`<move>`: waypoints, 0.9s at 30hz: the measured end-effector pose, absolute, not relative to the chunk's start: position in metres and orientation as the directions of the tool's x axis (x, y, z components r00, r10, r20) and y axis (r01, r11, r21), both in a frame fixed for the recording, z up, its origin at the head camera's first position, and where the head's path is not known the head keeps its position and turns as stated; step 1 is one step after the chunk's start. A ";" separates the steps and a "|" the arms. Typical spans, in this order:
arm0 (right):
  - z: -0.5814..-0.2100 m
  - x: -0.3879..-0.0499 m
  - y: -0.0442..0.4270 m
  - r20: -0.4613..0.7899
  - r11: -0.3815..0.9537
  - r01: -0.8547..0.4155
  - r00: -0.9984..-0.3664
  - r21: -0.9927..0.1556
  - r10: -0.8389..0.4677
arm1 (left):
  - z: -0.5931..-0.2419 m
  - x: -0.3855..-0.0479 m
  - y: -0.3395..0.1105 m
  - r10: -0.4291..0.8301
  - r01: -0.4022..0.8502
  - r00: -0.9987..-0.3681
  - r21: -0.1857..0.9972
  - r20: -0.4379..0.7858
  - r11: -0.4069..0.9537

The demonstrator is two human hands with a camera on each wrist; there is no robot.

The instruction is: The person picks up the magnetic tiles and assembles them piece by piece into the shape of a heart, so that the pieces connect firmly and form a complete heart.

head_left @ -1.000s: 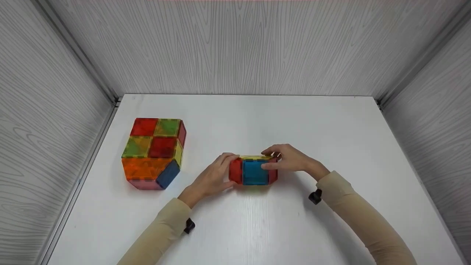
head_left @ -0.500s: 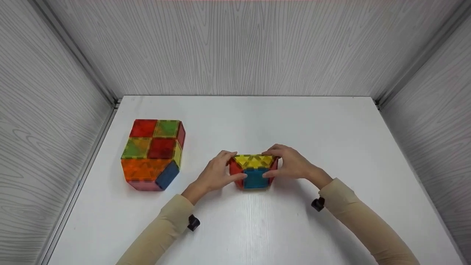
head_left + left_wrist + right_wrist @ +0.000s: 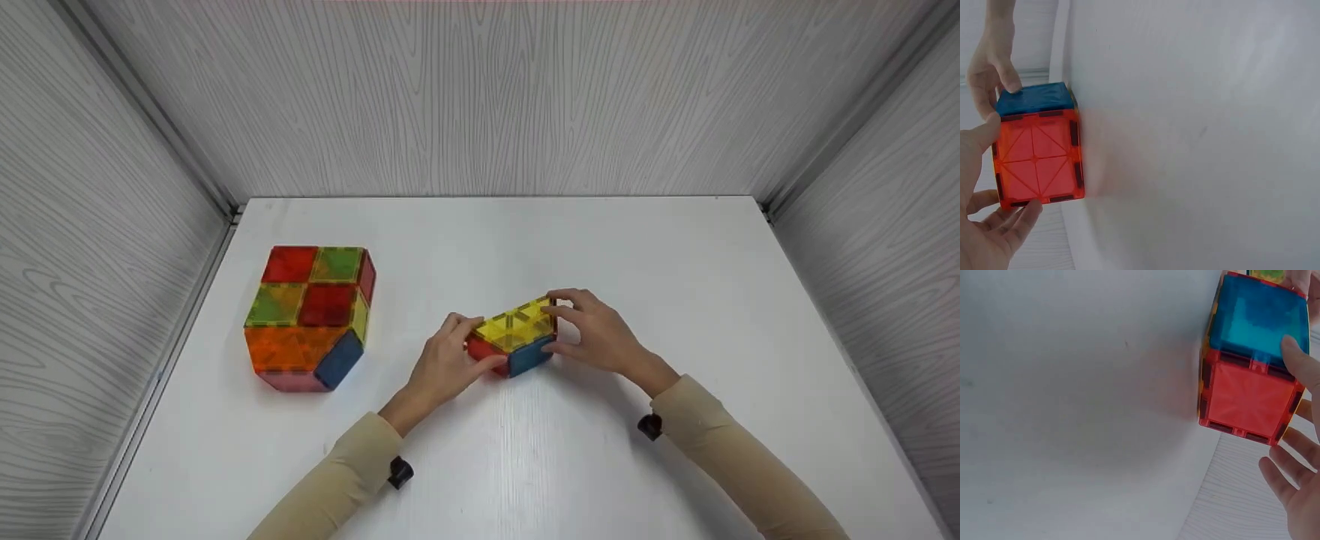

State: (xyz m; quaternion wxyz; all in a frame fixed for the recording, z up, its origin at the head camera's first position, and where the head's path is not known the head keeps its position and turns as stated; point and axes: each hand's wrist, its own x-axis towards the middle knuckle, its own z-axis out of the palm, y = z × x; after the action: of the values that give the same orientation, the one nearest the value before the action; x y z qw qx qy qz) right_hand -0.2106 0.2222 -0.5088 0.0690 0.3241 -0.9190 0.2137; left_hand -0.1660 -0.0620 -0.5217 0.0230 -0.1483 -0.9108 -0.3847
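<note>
Between the hands sits a small block of translucent magnetic tiles (image 3: 517, 328), with a yellow top of triangles, turned at a slant on the table. My left hand (image 3: 442, 364) grips its left end, thumb at the front corner and fingers at the back. In the left wrist view a red square tile (image 3: 1053, 140) forms that end. My right hand (image 3: 604, 334) holds the opposite end, its thumb on the blue tile (image 3: 1261, 318) in the right wrist view. Another red tile (image 3: 1249, 396) closes the right end there. The block's far side is hidden.
A larger magnetic-tile block (image 3: 328, 304) stands to the left, with red, green and orange tiles on top and a blue slanted corner. The white table (image 3: 637, 247) is bounded by grey wood-grain walls (image 3: 480, 97) at the back and sides.
The small block has tipped so its yellow face is up, then turned with its right end going away. Both hands have moved along with it; the larger block stays put.
</note>
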 end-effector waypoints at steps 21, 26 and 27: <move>-0.517 -0.163 0.186 0.226 0.771 -0.427 -0.904 -0.472 -0.363 | -0.493 -0.167 -0.122 0.113 0.207 -0.975 0.584 0.193 0.785; -0.519 -0.163 0.182 0.244 0.776 -0.425 -0.905 -0.466 -0.349 | -0.481 -0.181 -0.181 0.046 0.149 -0.976 0.497 0.213 0.855; -0.519 -0.164 0.182 0.253 0.773 -0.432 -0.901 -0.464 -0.352 | -0.479 -0.183 -0.193 0.033 0.137 -0.976 0.487 0.216 0.862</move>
State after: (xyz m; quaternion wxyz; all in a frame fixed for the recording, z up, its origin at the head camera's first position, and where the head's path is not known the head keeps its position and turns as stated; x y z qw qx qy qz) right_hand -0.1636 0.1822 -0.5190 0.0760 0.2088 -0.9386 0.2640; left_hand -0.1829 -0.1930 -0.4788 0.1006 -0.0443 -0.9597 -0.2585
